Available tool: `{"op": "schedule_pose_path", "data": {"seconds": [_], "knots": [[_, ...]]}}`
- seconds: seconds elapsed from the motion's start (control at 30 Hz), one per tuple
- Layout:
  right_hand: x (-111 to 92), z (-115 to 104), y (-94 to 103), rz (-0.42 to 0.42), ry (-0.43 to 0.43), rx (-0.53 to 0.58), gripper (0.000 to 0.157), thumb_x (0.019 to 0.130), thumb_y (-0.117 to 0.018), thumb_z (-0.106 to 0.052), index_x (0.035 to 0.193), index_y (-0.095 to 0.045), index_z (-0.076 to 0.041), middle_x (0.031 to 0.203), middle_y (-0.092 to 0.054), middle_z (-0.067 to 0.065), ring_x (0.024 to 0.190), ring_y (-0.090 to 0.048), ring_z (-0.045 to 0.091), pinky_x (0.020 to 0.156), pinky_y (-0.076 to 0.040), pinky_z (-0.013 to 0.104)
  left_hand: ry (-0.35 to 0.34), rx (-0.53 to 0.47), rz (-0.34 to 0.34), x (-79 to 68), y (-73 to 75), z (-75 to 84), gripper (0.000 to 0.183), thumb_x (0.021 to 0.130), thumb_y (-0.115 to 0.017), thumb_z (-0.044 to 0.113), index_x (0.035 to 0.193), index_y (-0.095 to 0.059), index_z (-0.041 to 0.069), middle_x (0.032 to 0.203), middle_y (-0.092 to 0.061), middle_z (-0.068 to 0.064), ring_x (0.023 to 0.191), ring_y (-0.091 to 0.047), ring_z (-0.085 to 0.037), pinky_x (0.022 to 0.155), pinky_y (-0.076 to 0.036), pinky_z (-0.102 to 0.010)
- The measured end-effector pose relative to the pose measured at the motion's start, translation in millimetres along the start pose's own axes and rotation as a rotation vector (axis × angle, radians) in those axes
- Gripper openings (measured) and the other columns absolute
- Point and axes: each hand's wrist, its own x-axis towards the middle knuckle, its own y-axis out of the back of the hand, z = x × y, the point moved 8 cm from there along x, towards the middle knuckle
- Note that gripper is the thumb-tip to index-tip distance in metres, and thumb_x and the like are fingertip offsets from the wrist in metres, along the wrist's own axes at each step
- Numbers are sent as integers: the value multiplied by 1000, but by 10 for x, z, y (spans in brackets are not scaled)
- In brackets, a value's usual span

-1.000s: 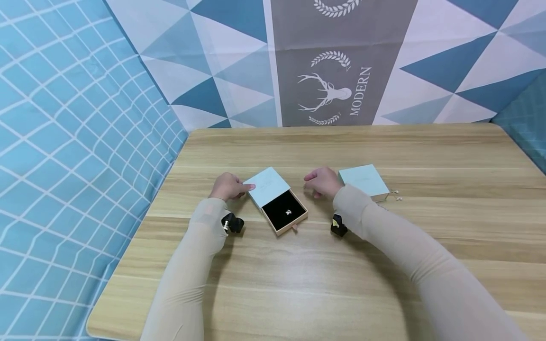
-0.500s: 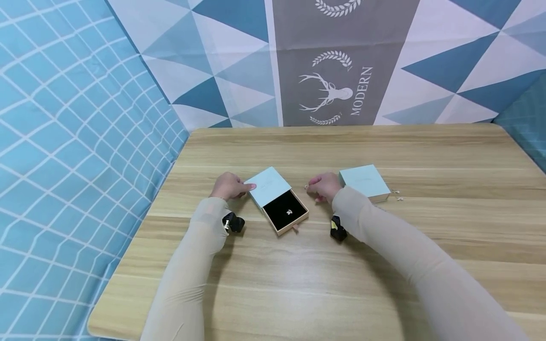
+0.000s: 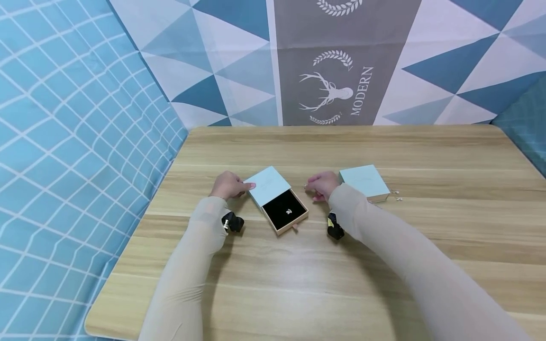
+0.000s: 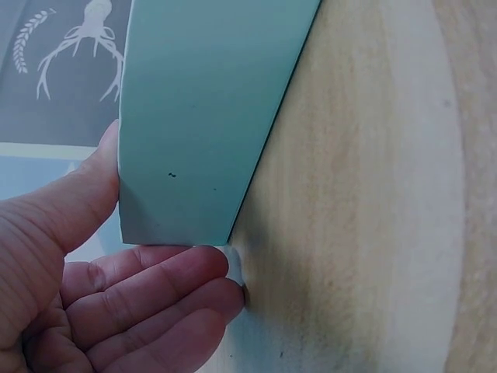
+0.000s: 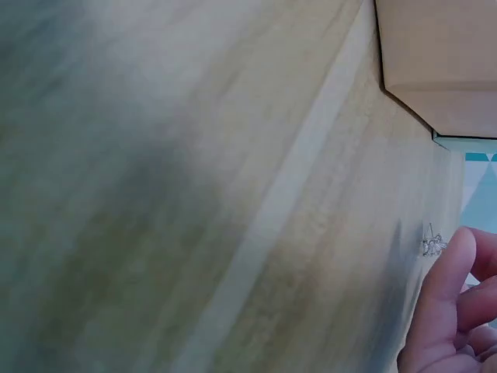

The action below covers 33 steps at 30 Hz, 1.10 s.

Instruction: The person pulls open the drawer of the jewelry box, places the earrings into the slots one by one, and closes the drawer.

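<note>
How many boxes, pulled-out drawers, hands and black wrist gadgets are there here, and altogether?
Boxes: 2 (open box, other box)
Pulled-out drawer: 1
Hands: 2 (left hand, right hand)
Black wrist gadgets: 2 (left gadget, right gadget)
Total: 7

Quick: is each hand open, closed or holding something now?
Left hand: holding the part-open pale blue box.
Right hand: at a small trinket; whether gripping it, cannot tell.

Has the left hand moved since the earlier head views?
No: judged against the deer print on the backdrop, the left hand keeps its place at the open box.
</note>
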Motion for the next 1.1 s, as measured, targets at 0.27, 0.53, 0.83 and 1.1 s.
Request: {"op": "schedule_pose_path", "data": {"seconds": [0.27,0.53,0.83,1.1], "knots": [[31,-7,-43,11,-19,-6,39,83,-67,6,120,-58,5,51,-36,-6,44,-34,4,50,-47,20,-6,-3,7,-6,17,7,57,90,-66,41,46,-42,13,43,-36,3,43,-26,-11,48,-27,-27],[74,5,-52,20,-25,-25,37,83,-67,5,119,-59,3,55,-41,-6,46,-35,4,51,-47,19,5,-18,5,8,6,1,57,89,-67,40,46,-42,13,43,-35,2,43,-24,-11,48,-27,-28],[115,13,-49,56,-14,-70,33,82,-69,6,113,-61,2,69,-48,-2,48,-36,4,51,-48,20,2,-19,19,-1,3,21,57,89,-68,40,46,-41,13,43,-36,3,43,-24,-11,47,-26,-27],[176,24,-67,67,-8,-140,27,81,-70,2,107,-63,0,64,-45,-1,47,-37,6,49,-48,20,12,-9,16,-2,6,-6,58,90,-67,41,46,-42,13,43,-36,2,43,-24,-11,47,-26,-27]]}}
